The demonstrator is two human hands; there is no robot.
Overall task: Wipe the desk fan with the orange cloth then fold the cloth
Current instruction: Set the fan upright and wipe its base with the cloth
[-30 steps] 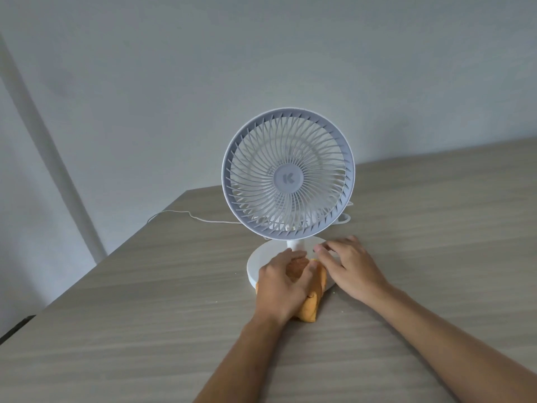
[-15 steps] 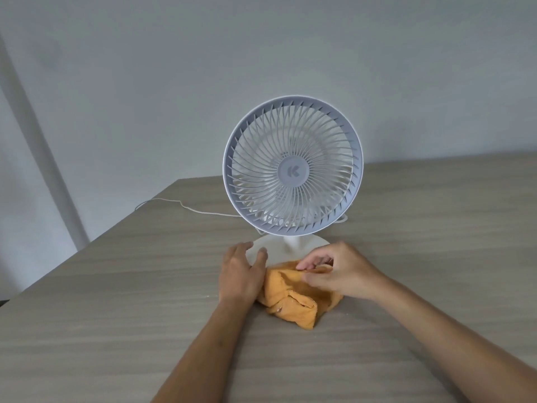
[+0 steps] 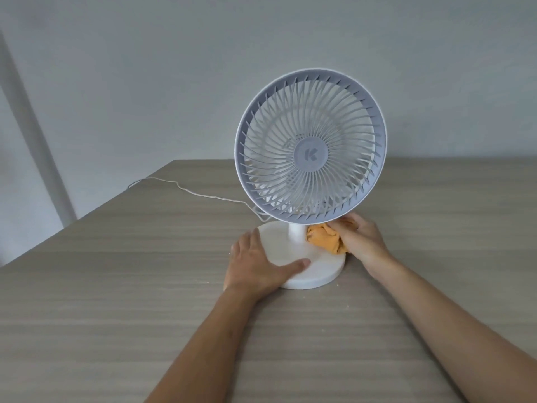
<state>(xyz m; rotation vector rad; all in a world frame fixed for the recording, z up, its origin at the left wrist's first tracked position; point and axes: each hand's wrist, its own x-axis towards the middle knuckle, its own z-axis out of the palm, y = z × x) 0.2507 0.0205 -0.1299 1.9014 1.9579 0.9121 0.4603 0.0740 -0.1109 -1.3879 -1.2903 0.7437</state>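
A white desk fan (image 3: 310, 152) with a grey-rimmed round grille stands on the wooden table, on a round white base (image 3: 316, 271). My left hand (image 3: 258, 264) lies flat on the base's left front edge, fingers spread, thumb across the base top. My right hand (image 3: 359, 238) grips the bunched orange cloth (image 3: 324, 237) and presses it on the base, right of the fan's short neck and under the grille's lower rim. Part of the cloth is hidden under my fingers.
The fan's white cable (image 3: 186, 190) runs from behind the base across the table to its left edge. The wood-grain table (image 3: 116, 315) stretches wide around the fan. A grey wall (image 3: 174, 68) stands behind it.
The cloth moved from the table in front of the base up onto the base's right side, in my right hand. My left hand shifted onto the base's left front edge.
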